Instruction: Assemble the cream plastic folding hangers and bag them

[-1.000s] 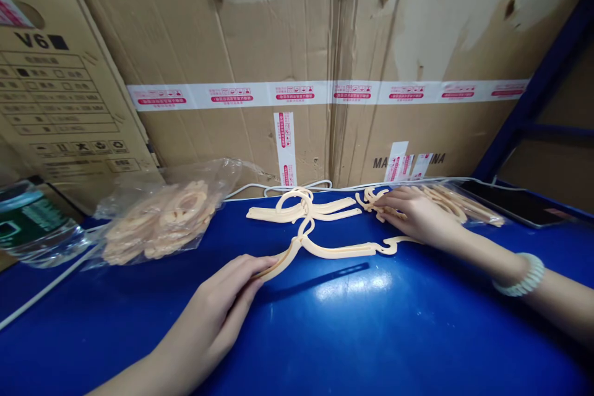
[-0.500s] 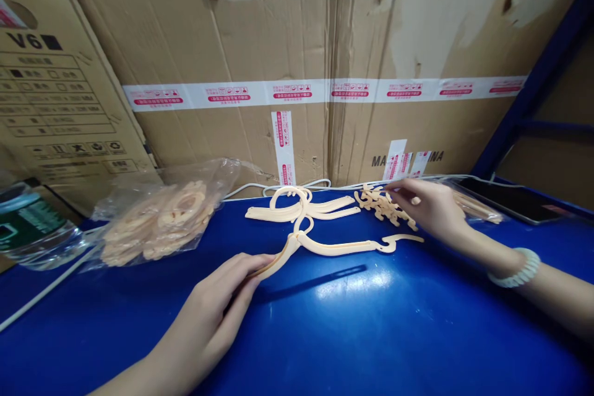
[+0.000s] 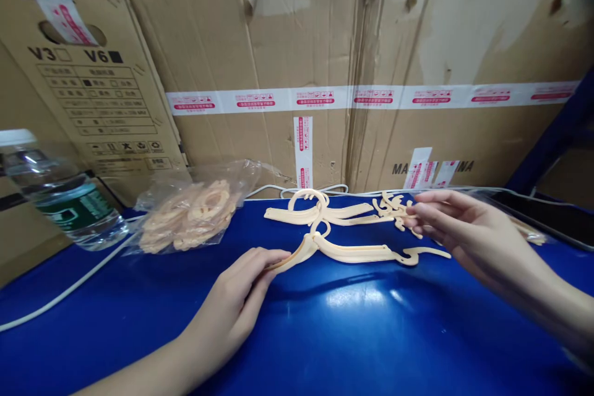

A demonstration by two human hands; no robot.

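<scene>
My left hand (image 3: 250, 284) grips one arm of a beige plastic folding clothes hanger (image 3: 352, 250), its fingertips closed around the arm's end. The hanger's other arm stretches to the right, with a small curved hook piece (image 3: 411, 256) at its tip. Behind it lies another beige folding hanger (image 3: 292, 216) with a round hook, spread on the table. My right hand (image 3: 468, 229) is at the pile of small beige hook pieces (image 3: 394, 204), thumb and forefinger pinched on one of them; the fingers partly cover it.
A clear plastic bag (image 3: 190, 210) of beige parts lies on the blue table (image 3: 371, 340), beside a water bottle (image 3: 69, 198). A white cable (image 3: 60, 300) runs along the left. Big cardboard boxes (image 3: 260, 43) stand behind. A dark phone-like slab (image 3: 552, 216) rests at the right.
My right hand has drawn back slightly from the pile toward me, its fingers now pinched. My left hand keeps its hold on the hanger. The view has swung to the left.
</scene>
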